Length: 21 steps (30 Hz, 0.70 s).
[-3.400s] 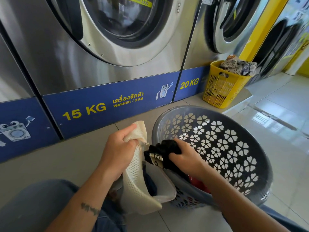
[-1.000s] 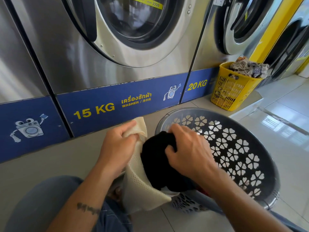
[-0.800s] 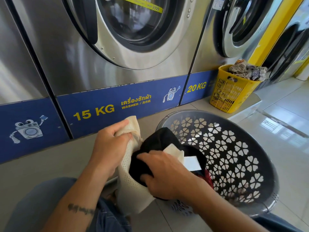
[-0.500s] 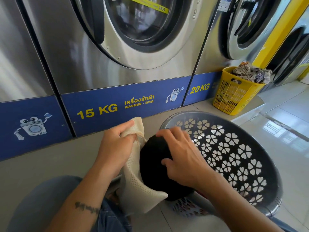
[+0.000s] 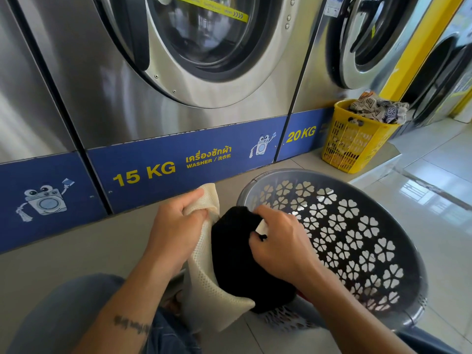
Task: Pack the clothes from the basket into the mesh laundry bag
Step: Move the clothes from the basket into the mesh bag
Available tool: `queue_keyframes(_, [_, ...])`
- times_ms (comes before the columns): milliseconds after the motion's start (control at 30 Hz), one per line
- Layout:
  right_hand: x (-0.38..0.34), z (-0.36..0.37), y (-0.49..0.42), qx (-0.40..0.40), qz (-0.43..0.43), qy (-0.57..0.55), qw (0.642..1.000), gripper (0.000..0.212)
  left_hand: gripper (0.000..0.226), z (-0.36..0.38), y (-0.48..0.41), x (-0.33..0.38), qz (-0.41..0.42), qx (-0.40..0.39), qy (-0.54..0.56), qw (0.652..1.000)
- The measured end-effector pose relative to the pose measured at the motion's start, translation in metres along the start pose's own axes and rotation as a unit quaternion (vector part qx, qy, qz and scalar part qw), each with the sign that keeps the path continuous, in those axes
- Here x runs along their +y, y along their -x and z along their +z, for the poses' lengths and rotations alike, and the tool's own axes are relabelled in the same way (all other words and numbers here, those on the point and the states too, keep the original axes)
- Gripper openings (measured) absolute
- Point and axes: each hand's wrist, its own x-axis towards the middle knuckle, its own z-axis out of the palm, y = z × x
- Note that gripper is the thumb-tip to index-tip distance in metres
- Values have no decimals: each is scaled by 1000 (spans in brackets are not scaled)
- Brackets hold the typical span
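A cream mesh laundry bag hangs in front of me, and my left hand grips its upper rim and holds the mouth open. A black garment bulges out of the bag's mouth. My right hand lies on the garment's right side, fingers curled around the black cloth and a small white tag. The grey basket with flower-shaped holes leans tilted to the right of the bag. A bit of red cloth shows low in the basket under my right wrist.
Steel washing machines with blue 15 KG and 20 KG panels stand close ahead. A yellow basket full of patterned cloth sits at the back right. Glossy tiled floor stretches to the right. My jeans-clad knee is at the lower left.
The black garment has gone from the basket into the bag's mouth. My right hand, flat on top of it half a second ago, now has curled fingers at its right side. My left hand holds still.
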Motion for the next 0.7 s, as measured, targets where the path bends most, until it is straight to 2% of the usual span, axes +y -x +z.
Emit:
queue_keyframes(33, [-11, -3, 1, 13, -29, -7, 999, 18, 44, 1, 0, 1, -1, 3, 3, 1000])
queue_keyframes(100, [-27, -1, 6, -15, -86, -18, 996, 26, 43, 1, 0, 2, -2, 11, 11, 1000])
queue_keyframes(267, [-35, 13, 15, -214, -141, 80, 963, 40, 42, -1, 1, 2, 8, 21, 22, 1000])
queue_keyframes(367, [-30, -11, 9, -247, -91, -8, 965, 81, 41, -4, -1, 0, 6, 25, 24, 999])
queue_keyframes(400, [-26, -20, 7, -234, -81, -35, 968, 84, 41, -4, -1, 0, 5, 25, 24, 999])
queue_keyframes(567, [5, -30, 8, -94, -45, -83, 991, 58, 41, -1, -2, -2, 6, 14, 12, 1000])
queue_keyframes(633, [21, -30, 11, -125, -6, -86, 988, 74, 41, 0, -1, -2, 7, 13, 9, 1000])
queue_keyframes(700, [32, -32, 14, -218, 65, -169, 959, 91, 41, 0, 0, -2, 6, 11, 7, 1000])
